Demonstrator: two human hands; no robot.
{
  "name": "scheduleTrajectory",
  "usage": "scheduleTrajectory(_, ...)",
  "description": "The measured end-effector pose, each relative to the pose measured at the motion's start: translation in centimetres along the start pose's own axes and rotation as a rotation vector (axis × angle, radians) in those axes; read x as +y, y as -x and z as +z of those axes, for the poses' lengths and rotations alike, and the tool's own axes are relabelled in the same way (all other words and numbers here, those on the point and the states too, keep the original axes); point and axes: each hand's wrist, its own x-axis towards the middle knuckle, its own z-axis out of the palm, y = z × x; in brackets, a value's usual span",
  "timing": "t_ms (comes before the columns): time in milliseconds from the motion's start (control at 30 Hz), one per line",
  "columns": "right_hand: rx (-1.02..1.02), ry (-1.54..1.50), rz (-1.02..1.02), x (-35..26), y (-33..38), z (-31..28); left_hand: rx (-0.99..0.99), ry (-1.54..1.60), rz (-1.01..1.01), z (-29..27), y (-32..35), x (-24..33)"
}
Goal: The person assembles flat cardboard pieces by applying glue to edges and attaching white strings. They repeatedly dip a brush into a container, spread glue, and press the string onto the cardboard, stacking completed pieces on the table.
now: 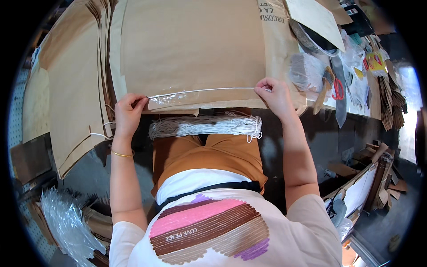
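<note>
A large brown paper bag [191,49] lies flat on the worktop [327,104], with a block of dark print at its upper right corner and a glossy strip along its near edge. More brown paper sheets [73,89] are stacked to the left. A white string [200,91] stretches taut along the bag's near edge, its long axis running left to right. The left hand [129,113] pinches one end with fingers closed on it; the right hand [275,95] pinches the other end. A bundle of white strings [204,126] lies across the lap, also left to right. Red-handled scissors [338,89] and a brush [322,91] sit at right.
</note>
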Motion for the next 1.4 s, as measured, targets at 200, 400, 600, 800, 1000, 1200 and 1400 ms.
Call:
scheduleTrajectory(200, 0.265, 0.146, -0.349, 1.1, 0.1, 0.7, 0.055, -0.15, 0.055, -0.1, -0.1, 0.6)
scheduleTrajectory(400, -0.244, -0.65, 0.187, -0.2, 0.6, -1.4, 0.397, -0.699, 0.396, 0.2, 0.3, 3.3)
scheduleTrajectory(600, 0.477, -0.015, -0.304, -1.3, 0.8, 3.0, 0.026, -0.44, 0.439, 0.3, 1.6, 0.5)
scheduleTrajectory(800, 0.118, 0.217, -0.642, -1.5, 1.0, 2.4, -0.204, -0.17, 0.396, -1.4, 0.6, 1.7)
scheduleTrajectory(1000, -0.004, -0.144, 0.1, -1.9, -1.2, 2.7, -0.081, -0.103, 0.013, -0.9, -1.4, 0.6)
scheduleTrajectory(1200, 0.262, 0.385, -0.202, -2.4, -0.9, 4.9, 0.124, -0.524, 0.047, 1.5, -1.2, 1.0)
scheduleTrajectory(1400, 0.334, -0.215, -0.127, -6.7, 0.6, 9.7, 0.161, -0.405, 0.531, 4.1, 1.1, 4.9)
